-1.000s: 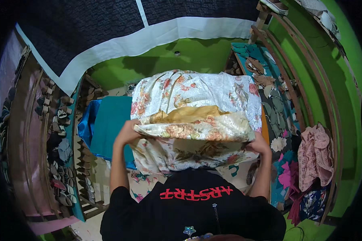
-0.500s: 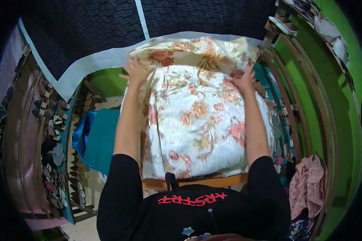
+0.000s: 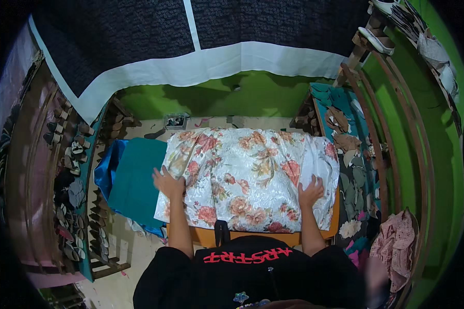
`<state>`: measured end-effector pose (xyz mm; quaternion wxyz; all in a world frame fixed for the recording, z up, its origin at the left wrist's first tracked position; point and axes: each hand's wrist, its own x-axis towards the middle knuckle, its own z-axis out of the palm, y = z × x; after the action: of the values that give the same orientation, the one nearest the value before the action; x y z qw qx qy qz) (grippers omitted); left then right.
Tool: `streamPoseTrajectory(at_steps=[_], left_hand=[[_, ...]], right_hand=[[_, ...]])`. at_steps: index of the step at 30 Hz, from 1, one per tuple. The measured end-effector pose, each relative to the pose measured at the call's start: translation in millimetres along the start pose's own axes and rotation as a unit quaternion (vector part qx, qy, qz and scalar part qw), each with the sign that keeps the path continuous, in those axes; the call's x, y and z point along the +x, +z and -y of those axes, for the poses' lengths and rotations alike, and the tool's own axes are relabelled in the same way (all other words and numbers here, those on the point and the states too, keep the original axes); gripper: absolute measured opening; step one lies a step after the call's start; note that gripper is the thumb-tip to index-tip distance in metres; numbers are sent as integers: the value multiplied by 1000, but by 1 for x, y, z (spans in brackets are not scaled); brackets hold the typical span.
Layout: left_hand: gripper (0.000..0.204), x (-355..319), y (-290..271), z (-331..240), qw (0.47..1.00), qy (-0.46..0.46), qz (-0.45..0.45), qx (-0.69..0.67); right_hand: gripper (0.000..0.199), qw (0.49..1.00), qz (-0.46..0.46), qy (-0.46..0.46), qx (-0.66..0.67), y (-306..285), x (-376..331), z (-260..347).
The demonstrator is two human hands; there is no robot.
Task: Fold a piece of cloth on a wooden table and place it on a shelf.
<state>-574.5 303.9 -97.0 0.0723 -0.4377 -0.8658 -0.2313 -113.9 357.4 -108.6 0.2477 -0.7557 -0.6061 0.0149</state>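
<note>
A shiny white cloth (image 3: 242,180) printed with orange and pink flowers lies over an orange-brown table (image 3: 288,238), with creases running through it. My left hand (image 3: 169,183) rests on the cloth's left part, fingers spread and nothing held. Toward the right end, my right hand (image 3: 310,192) lies on the cloth, its fingers apart. The table's near edge shows below the cloth and along the right side. At the left, a flat dark green piece (image 3: 137,177) adjoins the cloth, with shiny blue fabric (image 3: 104,172) under its outer side.
Racks of shoes (image 3: 69,195) stand at the left. On the right, a teal shelf (image 3: 325,105) bears many cut pieces (image 3: 353,175) beside wooden rails (image 3: 384,149). A pink garment (image 3: 394,247) hangs at lower right. Beyond the table, a small bin (image 3: 176,121) sits on the floor under a dark curtain (image 3: 139,41).
The cloth's far edge, raised in the air before, now lies down on the table. Both my hands have come nearer to me and down onto the cloth.
</note>
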Motion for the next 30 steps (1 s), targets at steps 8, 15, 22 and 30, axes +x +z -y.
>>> streamPoseTrajectory(at_steps=[8,15,22,30], left_hand=[[111,-47,-19,72,854,-323,263,-310],[93,-72,-56,38,960,-182,209,-35],[47,-74,-64,37,940,-136,280,-140],[64,-97,-44,106,866,-181,325,-335]], right_hand=[[88,907,121,361,-179,-49,-46,10],[78,916,158,356,-93,-51,-74,2],[39,974,63,210,59,-73,-98,11],[40,938,198,179,220,-75,-133,-61]])
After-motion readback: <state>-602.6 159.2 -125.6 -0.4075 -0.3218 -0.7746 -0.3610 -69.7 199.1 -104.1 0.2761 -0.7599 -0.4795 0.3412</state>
